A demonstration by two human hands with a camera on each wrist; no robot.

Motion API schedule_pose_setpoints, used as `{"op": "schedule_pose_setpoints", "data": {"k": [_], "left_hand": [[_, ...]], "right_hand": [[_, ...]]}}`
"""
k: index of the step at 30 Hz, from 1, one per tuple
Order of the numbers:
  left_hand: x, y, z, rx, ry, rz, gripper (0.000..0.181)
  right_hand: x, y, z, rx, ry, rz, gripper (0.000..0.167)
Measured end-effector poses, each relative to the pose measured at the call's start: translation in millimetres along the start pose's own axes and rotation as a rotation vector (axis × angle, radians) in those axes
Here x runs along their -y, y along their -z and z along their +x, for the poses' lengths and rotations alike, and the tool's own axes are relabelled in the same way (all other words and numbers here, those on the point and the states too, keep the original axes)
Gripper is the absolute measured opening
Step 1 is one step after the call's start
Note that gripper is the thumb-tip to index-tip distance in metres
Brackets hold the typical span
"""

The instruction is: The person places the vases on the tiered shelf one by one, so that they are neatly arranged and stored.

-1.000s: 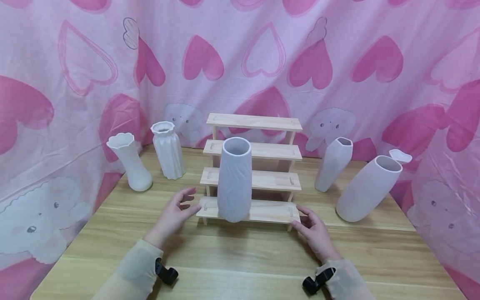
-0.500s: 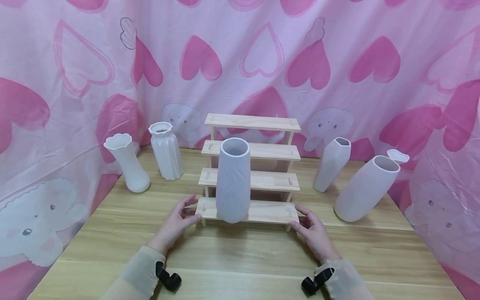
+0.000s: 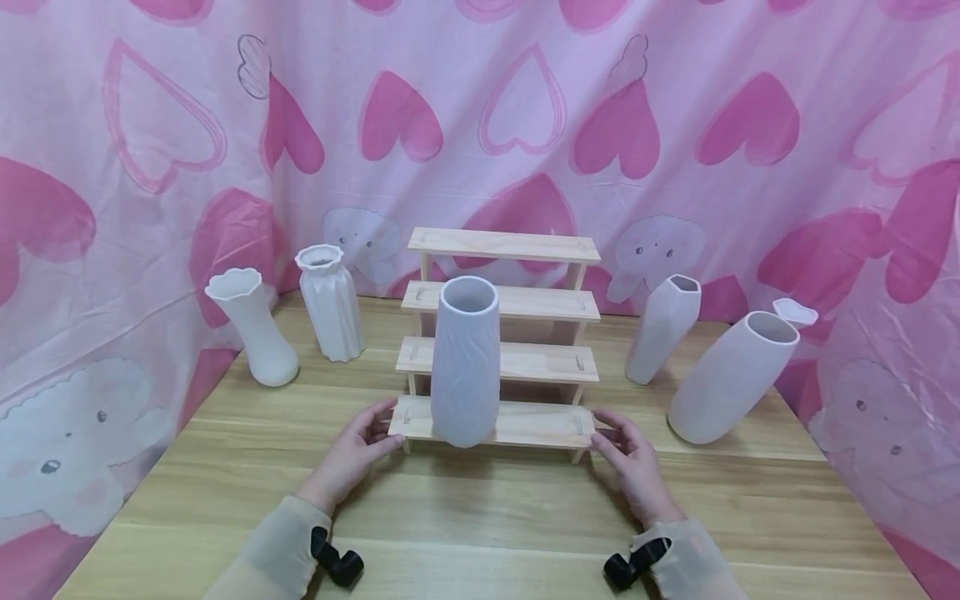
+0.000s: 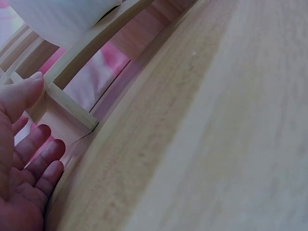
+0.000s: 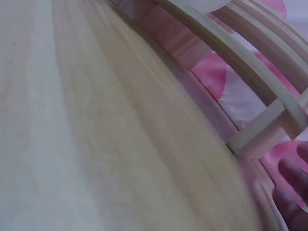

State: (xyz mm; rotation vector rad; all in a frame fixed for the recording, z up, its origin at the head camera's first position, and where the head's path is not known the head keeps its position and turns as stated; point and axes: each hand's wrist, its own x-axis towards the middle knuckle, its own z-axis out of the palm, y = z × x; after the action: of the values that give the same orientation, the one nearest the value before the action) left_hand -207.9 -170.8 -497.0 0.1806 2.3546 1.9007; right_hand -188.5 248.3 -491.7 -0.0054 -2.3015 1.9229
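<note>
A four-step wooden shelf [image 3: 551, 423] stands on the table, a tall white vase [image 3: 465, 375] upright on its lowest step. My left hand [image 3: 348, 458] is at the step's left end, thumb on the front corner. The left wrist view shows that hand [image 4: 21, 187] with its other fingers loosely bent beside the leg, under the step [image 4: 79, 60]. At the right end is my right hand [image 3: 633, 471], its thumb by the front corner. Only fingertips of the right hand [image 5: 291, 192] show in the right wrist view, near the shelf leg [image 5: 260, 130]; contact there is unclear.
Two white vases with wavy rims, one flared [image 3: 262, 333] and one pleated [image 3: 332, 312], stand left of the shelf. To the right are a faceted vase [image 3: 663, 329], a large smooth vase [image 3: 727, 383] and another mostly hidden behind it [image 3: 795, 312]. A pink curtain [image 3: 465, 192] hangs behind.
My left hand has moved in and slightly down against the shelf's left end. My right thumb has drawn outward from the front corner. The vase remains on the lowest step.
</note>
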Motion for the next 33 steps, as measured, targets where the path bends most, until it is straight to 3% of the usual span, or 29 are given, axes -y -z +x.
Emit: {"op": "schedule_pose_setpoints", "data": {"k": [5, 9, 11, 16, 19, 22, 24, 33], "left_hand": [[0.4, -0.6, 0.2, -0.006, 0.002, -0.006, 0.063], [-0.2, -1.0, 0.3, -0.009, 0.004, -0.006, 0.062], [-0.3, -1.1, 0.3, -0.012, 0.005, -0.001, 0.062], [-0.3, -1.2, 0.3, -0.012, 0.000, 0.013, 0.062], [-0.4, -1.3, 0.4, -0.012, 0.007, 0.016, 0.062], [-0.5, -1.3, 0.1, -0.014, 0.015, 0.013, 0.061], [-0.8, -1.4, -0.3, -0.012, 0.014, 0.011, 0.062], [-3.0, -1.9, -0.5, -0.026, 0.022, 0.009, 0.061]], "right_hand": [[5, 9, 0.5, -0.277, 0.032, 0.051, 0.037], [10, 18, 4.0, -0.544, 0.120, 0.082, 0.026], [14, 23, 6.6, -0.650, 0.162, 0.151, 0.023], [21, 38, 13.2, -0.853, 0.200, 0.220, 0.033], [25, 49, 16.8, -0.935, 0.135, 0.144, 0.048], [29, 59, 21.7, -0.953, 0.030, 0.069, 0.068], [30, 66, 26.1, -0.923, -0.017, 0.027, 0.078], [24, 88, 41.7, -0.751, -0.033, 0.087, 0.098]]}}
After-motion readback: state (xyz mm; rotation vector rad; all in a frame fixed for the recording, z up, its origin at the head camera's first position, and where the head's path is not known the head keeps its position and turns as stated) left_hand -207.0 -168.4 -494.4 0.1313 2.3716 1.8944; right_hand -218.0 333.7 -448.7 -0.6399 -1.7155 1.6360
